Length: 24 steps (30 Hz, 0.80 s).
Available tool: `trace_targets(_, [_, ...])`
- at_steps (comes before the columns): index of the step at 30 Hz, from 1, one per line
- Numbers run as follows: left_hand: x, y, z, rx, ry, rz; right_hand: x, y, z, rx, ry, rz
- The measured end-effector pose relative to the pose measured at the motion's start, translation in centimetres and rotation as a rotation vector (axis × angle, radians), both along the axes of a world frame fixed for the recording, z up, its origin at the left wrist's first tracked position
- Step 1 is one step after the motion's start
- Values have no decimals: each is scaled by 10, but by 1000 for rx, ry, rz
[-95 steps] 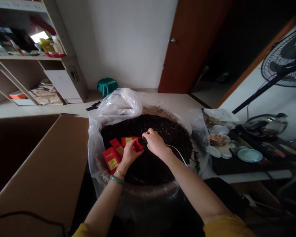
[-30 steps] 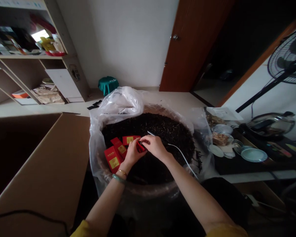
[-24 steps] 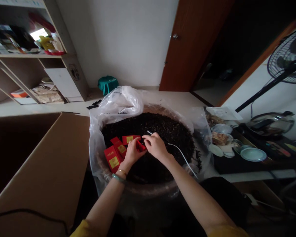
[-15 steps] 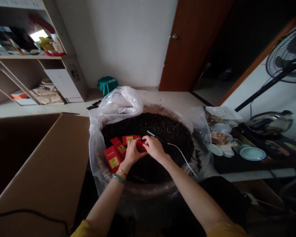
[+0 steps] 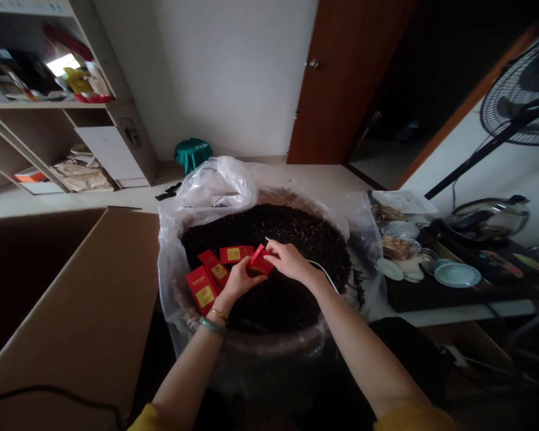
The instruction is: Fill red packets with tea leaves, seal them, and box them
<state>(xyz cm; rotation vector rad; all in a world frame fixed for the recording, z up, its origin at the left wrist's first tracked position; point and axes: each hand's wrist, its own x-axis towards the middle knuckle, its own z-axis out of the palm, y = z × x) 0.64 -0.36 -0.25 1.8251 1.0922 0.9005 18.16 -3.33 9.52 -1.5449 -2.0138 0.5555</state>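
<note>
Both hands are over a basket (image 5: 269, 344) lined with clear plastic (image 5: 173, 257) and filled with dark, dry leaf pieces, which look like loose tea (image 5: 291, 224). Between them is a small red paper box (image 5: 261, 263), tilted, with a flap standing up at its top. My left hand (image 5: 240, 280) grips its lower left side, thumb along the near edge. My right hand (image 5: 290, 263) pinches its upper right edge. Several red packets with gold labels (image 5: 205, 293) lie on the leaves left of my left hand. A white cable (image 5: 327, 275) runs behind my right hand; its far end is mostly hidden.
A large open cardboard box (image 5: 85, 299) stands at the left. To the right, a dark table (image 5: 413, 296) bears a pale bowl (image 5: 457, 275), a glass kettle (image 5: 494, 218) and small dishes. A fan (image 5: 521, 102) stands behind it. Shelves (image 5: 49, 106) and a brown door (image 5: 323, 90) are beyond.
The red box has been turned, so more of it and its raised flap show. My right hand has shifted slightly right and now covers the dark object at the cable's end. The view has moved slightly.
</note>
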Motion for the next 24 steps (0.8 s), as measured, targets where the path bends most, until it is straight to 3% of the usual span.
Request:
trace_targets(5, [2, -1, 4, 367, 88, 92, -20, -5, -5, 0, -326, -42])
trace_targets(8, [3, 0, 2, 456, 205, 102, -31, -5, -8, 2, -381, -19])
trace_targets(13, [2, 2, -6, 448, 248, 143, -32, -5, -11, 24, -170, -3])
trace_targets(16, [2, 2, -7, 437, 227, 176, -16, -7, -15, 77, 75, -123])
trace_targets(19, [3, 1, -5, 431, 201, 188, 0, -15, -25, -68, 41, -214])
trace_targets(22, [3, -1, -1, 388, 178, 185, 3, -30, -39, -334, -233, -42])
trace_targets(24, [3, -3, 1, 355, 152, 190, -4, -41, -47, -393, -388, 6])
